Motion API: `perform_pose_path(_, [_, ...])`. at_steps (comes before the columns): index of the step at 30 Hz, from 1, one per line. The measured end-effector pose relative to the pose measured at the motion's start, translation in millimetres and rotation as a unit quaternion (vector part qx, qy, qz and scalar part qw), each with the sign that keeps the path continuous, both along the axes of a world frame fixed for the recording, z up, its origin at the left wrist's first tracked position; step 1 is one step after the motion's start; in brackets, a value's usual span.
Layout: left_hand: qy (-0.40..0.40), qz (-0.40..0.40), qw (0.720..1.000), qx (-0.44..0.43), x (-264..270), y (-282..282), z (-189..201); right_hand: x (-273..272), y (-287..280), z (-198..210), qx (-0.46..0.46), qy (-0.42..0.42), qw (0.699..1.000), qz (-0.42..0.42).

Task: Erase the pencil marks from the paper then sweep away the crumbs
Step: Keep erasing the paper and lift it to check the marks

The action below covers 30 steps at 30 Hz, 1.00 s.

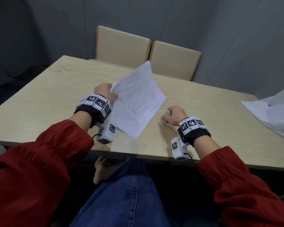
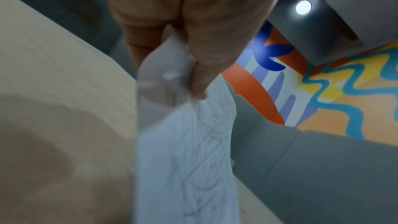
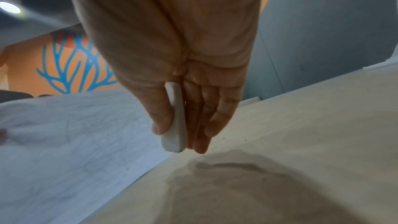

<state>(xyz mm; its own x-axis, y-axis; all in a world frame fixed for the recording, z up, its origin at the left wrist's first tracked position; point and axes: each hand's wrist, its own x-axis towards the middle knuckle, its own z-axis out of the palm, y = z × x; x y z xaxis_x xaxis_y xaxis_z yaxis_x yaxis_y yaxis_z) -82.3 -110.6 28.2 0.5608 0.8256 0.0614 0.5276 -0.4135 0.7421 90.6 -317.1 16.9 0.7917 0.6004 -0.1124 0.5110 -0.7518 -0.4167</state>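
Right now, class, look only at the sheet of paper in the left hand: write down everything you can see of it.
The paper is a single thin white sheet, wrinkled and covered with faint grey pencil scribbles. It is not lying flat: the left hand pinches one edge, and the sheet is lifted and tilted, its far corner raised toward the chairs. Its near corner hangs low by the wooden table; whether it touches cannot be told. The right hand, holding a white eraser, stays beside it without touching.
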Motion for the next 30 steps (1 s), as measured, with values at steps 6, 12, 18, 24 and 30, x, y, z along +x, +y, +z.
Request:
perform_pose_path(6, [-0.155, 0.033, 0.985, -0.062, 0, 3, -3, -1, 13, 0, 0.254, 0.186, 0.948, -0.053])
perform_pose_path(12, [-0.244, 0.034, 0.956, -0.159, -1, 7, -10, -3, 27, 17, 0.417, 0.299, 0.856, -0.066])
perform_pose_path(18, [-0.172, 0.016, 0.98, -0.097, -4, 19, -8, 3, 38, 20, 0.442, 0.233, 0.865, -0.056])
perform_pose_path(24, [-0.199, 0.035, 0.978, -0.047, 6, 27, 10, 5, 49, 22, 0.46, 0.227, 0.857, -0.051])
perform_pose_path(30, [-0.199, 0.042, 0.976, 0.084, 16, 26, 26, -1, 47, 29, 0.493, 0.305, 0.814, -0.036])
